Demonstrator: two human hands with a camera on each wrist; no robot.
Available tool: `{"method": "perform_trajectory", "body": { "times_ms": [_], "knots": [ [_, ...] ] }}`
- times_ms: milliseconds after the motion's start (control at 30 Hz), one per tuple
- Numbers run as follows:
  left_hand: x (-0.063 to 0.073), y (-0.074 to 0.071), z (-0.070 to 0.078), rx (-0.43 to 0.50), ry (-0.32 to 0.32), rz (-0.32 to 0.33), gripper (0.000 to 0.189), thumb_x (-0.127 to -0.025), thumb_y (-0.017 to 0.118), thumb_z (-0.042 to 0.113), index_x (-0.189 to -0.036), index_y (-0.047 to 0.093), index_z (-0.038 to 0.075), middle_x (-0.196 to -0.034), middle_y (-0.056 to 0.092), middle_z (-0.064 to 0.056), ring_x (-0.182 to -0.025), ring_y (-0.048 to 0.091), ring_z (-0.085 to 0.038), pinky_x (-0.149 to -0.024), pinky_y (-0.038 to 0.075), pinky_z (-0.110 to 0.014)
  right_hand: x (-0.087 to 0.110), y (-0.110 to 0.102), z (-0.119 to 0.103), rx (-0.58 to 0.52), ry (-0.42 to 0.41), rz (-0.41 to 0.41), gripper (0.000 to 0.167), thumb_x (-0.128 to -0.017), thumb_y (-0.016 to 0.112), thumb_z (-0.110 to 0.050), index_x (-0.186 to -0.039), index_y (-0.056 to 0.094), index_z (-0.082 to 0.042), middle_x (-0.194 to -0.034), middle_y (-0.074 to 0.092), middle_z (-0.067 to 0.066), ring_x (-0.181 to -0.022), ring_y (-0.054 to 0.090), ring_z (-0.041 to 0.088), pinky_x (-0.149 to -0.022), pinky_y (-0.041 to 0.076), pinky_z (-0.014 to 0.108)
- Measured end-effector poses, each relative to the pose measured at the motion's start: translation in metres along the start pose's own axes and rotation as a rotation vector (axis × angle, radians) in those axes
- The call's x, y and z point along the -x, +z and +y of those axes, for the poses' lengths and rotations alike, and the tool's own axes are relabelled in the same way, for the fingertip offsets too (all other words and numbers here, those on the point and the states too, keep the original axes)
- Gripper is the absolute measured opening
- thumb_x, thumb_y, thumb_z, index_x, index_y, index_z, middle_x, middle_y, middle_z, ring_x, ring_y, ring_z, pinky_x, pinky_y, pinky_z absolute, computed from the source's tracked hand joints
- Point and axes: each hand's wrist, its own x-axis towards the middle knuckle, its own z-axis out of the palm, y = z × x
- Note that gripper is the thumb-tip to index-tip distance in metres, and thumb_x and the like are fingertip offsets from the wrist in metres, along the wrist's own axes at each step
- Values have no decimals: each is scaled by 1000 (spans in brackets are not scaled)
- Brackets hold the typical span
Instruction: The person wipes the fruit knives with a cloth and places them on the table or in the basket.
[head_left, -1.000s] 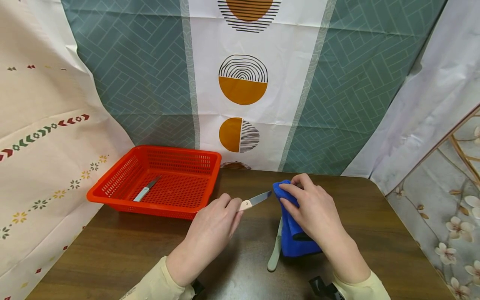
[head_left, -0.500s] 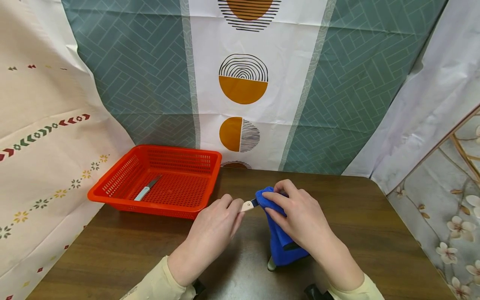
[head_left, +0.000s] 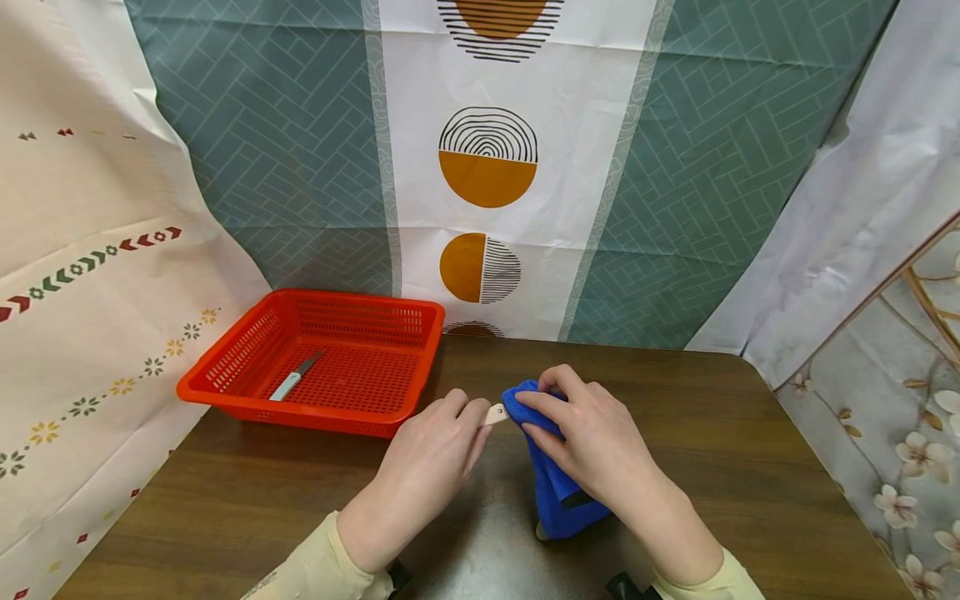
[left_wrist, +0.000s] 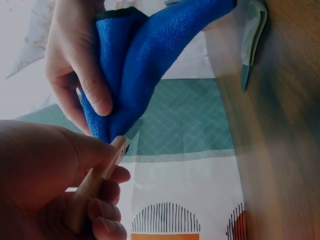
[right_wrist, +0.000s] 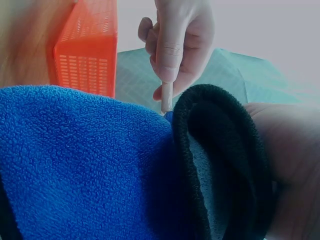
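My left hand [head_left: 427, 454] grips a small knife by its cream handle [left_wrist: 89, 192], the end toward the blade poking out past thumb and fingers. A folded blue cloth [head_left: 551, 487] with dark edging wraps the blade, hiding nearly all of it. Thumb and fingers of my right hand [head_left: 596, 433] pinch that cloth around the blade, right at the front of the handle. The cloth's lower part hangs down toward the table. A knife with a pale green handle [left_wrist: 254, 32] lies on the table; in the head view the cloth covers all but its handle tip.
A red plastic basket [head_left: 356, 312] stands at the back left of the brown wooden table [head_left: 720, 433]. Inside it lies a knife with a pale blue-white handle [head_left: 285, 386]. Patterned curtains [head_left: 487, 83] hang behind the table and on both sides.
My right hand has brought the cloth leftward over the bare blade, up to the handle. The cloth now covers most of the green-handled knife in the head view. My left hand has barely moved.
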Motion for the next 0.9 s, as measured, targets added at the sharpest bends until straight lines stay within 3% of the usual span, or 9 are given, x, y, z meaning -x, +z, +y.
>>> {"method": "perform_trajectory", "body": {
  "times_ms": [900],
  "knots": [
    [-1, -3, 2, 6, -21, -30, 26, -97, 87, 22, -115, 73, 9, -88, 58, -2, -68, 50, -13, -54, 47, -23, 1, -1, 9, 8, 31, -8, 41, -89, 96, -21, -127, 83, -19, -124, 64, 7, -86, 67, 29, -75, 59, 44]
  ]
}}
